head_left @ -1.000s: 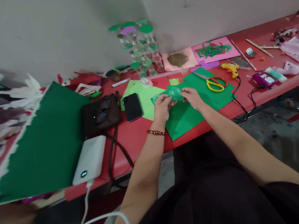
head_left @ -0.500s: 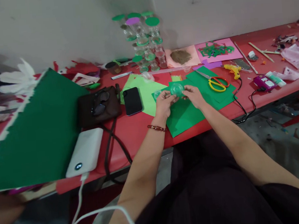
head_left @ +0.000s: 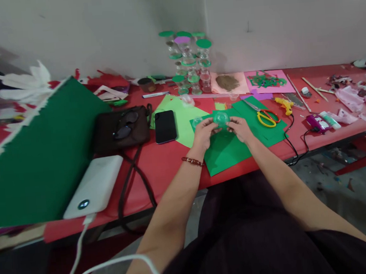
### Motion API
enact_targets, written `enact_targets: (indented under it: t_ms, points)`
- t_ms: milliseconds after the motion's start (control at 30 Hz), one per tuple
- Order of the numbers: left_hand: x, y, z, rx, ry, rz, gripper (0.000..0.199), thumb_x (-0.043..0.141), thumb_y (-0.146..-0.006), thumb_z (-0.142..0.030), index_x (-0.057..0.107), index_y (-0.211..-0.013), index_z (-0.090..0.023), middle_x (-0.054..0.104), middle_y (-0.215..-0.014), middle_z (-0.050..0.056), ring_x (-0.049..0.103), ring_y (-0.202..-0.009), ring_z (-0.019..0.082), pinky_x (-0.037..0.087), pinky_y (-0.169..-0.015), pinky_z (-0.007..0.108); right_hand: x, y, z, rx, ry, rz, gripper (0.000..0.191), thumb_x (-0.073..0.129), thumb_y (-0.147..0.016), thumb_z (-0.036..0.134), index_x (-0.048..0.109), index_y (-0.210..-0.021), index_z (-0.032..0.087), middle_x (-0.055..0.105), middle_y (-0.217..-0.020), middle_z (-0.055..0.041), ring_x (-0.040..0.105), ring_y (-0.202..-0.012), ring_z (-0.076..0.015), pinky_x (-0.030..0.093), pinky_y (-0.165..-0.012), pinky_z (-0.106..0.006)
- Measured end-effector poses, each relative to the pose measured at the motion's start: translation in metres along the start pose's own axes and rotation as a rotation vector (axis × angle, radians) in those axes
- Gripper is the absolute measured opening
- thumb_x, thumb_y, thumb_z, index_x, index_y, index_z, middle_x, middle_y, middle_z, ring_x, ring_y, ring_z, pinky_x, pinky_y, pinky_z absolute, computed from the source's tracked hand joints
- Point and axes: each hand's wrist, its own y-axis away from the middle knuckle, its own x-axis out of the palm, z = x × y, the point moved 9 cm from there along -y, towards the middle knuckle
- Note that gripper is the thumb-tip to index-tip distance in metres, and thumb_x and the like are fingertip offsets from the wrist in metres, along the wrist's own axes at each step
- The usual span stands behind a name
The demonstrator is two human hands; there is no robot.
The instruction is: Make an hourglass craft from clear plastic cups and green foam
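Note:
Between my two hands is a small, round clear plastic cup (head_left: 221, 118), through which the green shows. My left hand (head_left: 204, 133) pinches it on the left side, and my right hand (head_left: 239, 128) grips its right edge. The cup is held above a sheet of green paper (head_left: 225, 154). Another clear plastic cup (head_left: 196, 122) rests just beyond my left fingers. To the right of my right hand lie scissors (head_left: 266, 117) with yellow and red handles, on green paper.
Stacked clear cups (head_left: 191, 64) with green and purple discs stand by the wall. A phone (head_left: 165, 126), dark bag (head_left: 106, 132) and white power bank (head_left: 94, 184) lie left. Rightward are brown sand (head_left: 227, 82), a yellow glue gun (head_left: 284, 105) and its cord.
The view has shifted, so the table things sit somewhat differently in frame. Both hands still hold the cup, which now looks a little more tilted.

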Motion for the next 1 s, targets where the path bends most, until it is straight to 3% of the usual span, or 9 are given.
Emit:
enact_targets:
  t_ms: [200,400,700,1000]
  points:
    - [0.000,0.001,-0.001,0.018,-0.016,0.005,0.023,0.086,-0.052,-0.024,0.075,-0.072,-0.018,0.074,-0.074,0.001,0.069,-0.073,0.017,0.065,-0.074,0.034,-0.008,0.000,-0.001,0.005,0.037,-0.062,0.035,0.073,-0.073,0.052,0.054,-0.066,0.023,0.049,-0.060,0.0063,0.051,-0.051,-0.0083,0.039,-0.049,-0.023]
    - [0.003,0.002,-0.003,0.008,-0.133,0.089,0.015,0.086,-0.059,-0.018,0.072,-0.065,-0.016,0.072,-0.071,0.003,0.069,-0.073,0.018,0.065,-0.072,0.034,-0.018,0.003,0.008,-0.042,0.108,-0.129,0.028,0.071,-0.078,0.039,0.055,-0.064,0.023,0.045,-0.053,0.0076,0.044,-0.050,-0.0086,0.038,-0.052,-0.022]
    - [-0.017,-0.002,-0.005,0.017,-0.112,-0.093,0.007,0.079,-0.067,-0.015,0.073,-0.069,-0.018,0.061,-0.060,-0.001,0.056,-0.055,0.012,0.049,-0.051,0.022,-0.009,0.000,0.011,-0.045,0.175,-0.056,0.032,0.068,-0.080,0.040,0.047,-0.063,0.024,0.038,-0.053,0.0081,0.039,-0.049,-0.0089,0.033,-0.051,-0.024]
    - [-0.008,-0.003,-0.012,0.067,-0.207,0.068,0.017,0.085,-0.064,-0.018,0.067,-0.063,-0.017,0.055,-0.052,-0.005,0.049,-0.049,0.009,0.045,-0.050,0.022,-0.004,0.006,0.015,-0.075,0.209,0.008,0.039,0.069,-0.079,0.046,0.043,-0.061,0.024,0.033,-0.058,0.0069,0.034,-0.055,-0.0092,0.032,-0.053,-0.025]
